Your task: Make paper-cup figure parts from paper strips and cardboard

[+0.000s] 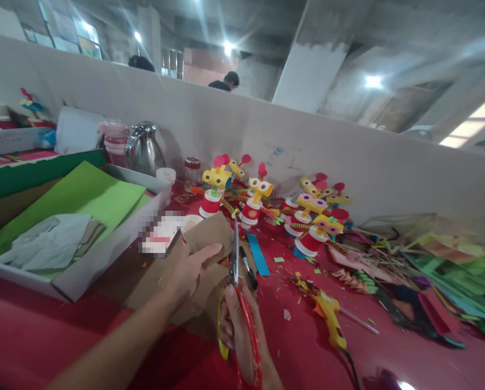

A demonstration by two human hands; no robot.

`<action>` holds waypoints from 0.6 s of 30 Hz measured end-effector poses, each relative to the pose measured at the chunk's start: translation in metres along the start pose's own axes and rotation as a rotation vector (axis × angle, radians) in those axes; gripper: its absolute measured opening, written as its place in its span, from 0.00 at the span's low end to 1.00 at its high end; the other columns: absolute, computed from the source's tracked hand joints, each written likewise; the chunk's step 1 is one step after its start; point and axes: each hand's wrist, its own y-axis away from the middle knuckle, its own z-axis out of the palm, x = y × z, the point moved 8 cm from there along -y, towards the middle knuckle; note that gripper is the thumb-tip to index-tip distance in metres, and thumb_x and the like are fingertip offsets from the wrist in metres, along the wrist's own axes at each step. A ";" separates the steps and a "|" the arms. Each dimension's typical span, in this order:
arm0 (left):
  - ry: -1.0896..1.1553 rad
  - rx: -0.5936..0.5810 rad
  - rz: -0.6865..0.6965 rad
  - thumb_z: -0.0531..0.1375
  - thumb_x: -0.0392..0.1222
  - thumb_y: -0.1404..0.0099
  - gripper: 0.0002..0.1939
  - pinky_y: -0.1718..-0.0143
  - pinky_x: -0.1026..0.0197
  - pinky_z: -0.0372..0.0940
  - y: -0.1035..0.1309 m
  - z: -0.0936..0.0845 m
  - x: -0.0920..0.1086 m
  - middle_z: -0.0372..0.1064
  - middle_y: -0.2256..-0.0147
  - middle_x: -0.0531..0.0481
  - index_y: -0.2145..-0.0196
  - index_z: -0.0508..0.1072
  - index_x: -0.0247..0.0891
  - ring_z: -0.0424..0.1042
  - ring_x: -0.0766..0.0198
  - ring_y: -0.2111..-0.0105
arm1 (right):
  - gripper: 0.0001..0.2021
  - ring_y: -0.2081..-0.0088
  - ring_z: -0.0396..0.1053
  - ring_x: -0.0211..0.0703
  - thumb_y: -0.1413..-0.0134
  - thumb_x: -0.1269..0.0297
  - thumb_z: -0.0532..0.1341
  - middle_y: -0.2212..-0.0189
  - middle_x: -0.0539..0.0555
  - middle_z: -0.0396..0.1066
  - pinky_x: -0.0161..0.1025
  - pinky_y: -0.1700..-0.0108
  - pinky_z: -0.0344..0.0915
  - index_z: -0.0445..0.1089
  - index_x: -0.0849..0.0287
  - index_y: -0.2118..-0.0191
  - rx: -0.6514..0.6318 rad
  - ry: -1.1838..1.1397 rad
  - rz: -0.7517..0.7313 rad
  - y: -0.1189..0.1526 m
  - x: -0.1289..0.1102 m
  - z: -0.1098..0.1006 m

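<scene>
My left hand [193,265] grips a piece of brown cardboard [209,235], with a finger lying along its front. Just to its right, my right hand [240,319] is wrapped round the red and yellow handles of a pair of scissors [235,260]. The blades point away from me and stand beside the cardboard's right edge; whether they touch it is unclear. Larger brown sheets [148,284] lie under my left hand. A black marker [248,268] and a blue strip [258,254] rest right of the scissors.
Several paper-cup figures [252,208] stand ahead by the white partition. At the left is a box [104,254] with green paper. A yellow glue gun [329,314] lies at the right, before piled coloured paper [461,276]. A metal jug [144,149] stands behind the box.
</scene>
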 end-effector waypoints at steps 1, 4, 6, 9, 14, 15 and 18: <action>-0.003 -0.003 -0.010 0.68 0.44 0.51 0.12 0.57 0.54 0.70 0.000 0.000 0.000 0.78 0.67 0.43 0.70 0.79 0.34 0.77 0.51 0.64 | 0.26 0.85 0.46 0.25 0.59 0.38 0.66 0.83 0.39 0.52 0.24 0.85 0.44 0.61 0.56 0.67 0.017 0.015 0.014 0.001 0.000 -0.001; -0.001 -0.013 -0.012 0.67 0.44 0.50 0.12 0.60 0.54 0.71 -0.001 -0.001 -0.001 0.79 0.67 0.44 0.69 0.79 0.35 0.77 0.53 0.67 | 0.27 0.85 0.45 0.25 0.60 0.38 0.66 0.83 0.39 0.53 0.24 0.86 0.44 0.60 0.56 0.67 0.029 0.060 0.010 0.003 -0.004 -0.001; 0.003 -0.025 -0.017 0.67 0.43 0.49 0.11 0.61 0.54 0.71 -0.002 -0.002 -0.003 0.79 0.67 0.44 0.68 0.79 0.34 0.77 0.53 0.66 | 0.27 0.85 0.45 0.25 0.60 0.38 0.66 0.82 0.39 0.54 0.24 0.86 0.44 0.60 0.56 0.67 0.028 0.083 -0.001 0.004 -0.007 -0.001; 0.031 -0.039 -0.005 0.67 0.42 0.48 0.12 0.60 0.55 0.71 -0.004 -0.002 -0.003 0.79 0.66 0.42 0.67 0.79 0.32 0.77 0.53 0.64 | 0.27 0.85 0.45 0.25 0.60 0.38 0.66 0.82 0.40 0.55 0.25 0.86 0.44 0.59 0.55 0.67 0.047 0.093 -0.017 0.006 -0.008 -0.002; 0.084 -0.019 0.010 0.69 0.40 0.50 0.14 0.61 0.55 0.71 -0.005 -0.002 -0.001 0.78 0.65 0.42 0.65 0.78 0.31 0.77 0.54 0.65 | 0.24 0.86 0.42 0.25 0.57 0.40 0.65 0.82 0.39 0.51 0.25 0.88 0.41 0.60 0.55 0.68 0.035 0.081 -0.063 0.003 -0.006 -0.001; 0.093 -0.015 0.014 0.69 0.40 0.51 0.15 0.61 0.55 0.71 -0.006 -0.002 -0.001 0.78 0.65 0.42 0.65 0.78 0.31 0.77 0.54 0.65 | 0.24 0.86 0.42 0.24 0.57 0.40 0.65 0.82 0.40 0.51 0.25 0.88 0.40 0.60 0.55 0.68 0.044 0.071 -0.073 0.002 -0.005 -0.002; 0.103 -0.004 0.035 0.69 0.40 0.51 0.16 0.62 0.56 0.71 -0.006 -0.003 0.001 0.78 0.64 0.43 0.63 0.78 0.32 0.77 0.56 0.66 | 0.23 0.86 0.45 0.25 0.55 0.41 0.65 0.82 0.40 0.54 0.25 0.88 0.43 0.62 0.57 0.68 0.002 0.035 -0.047 0.001 -0.003 -0.001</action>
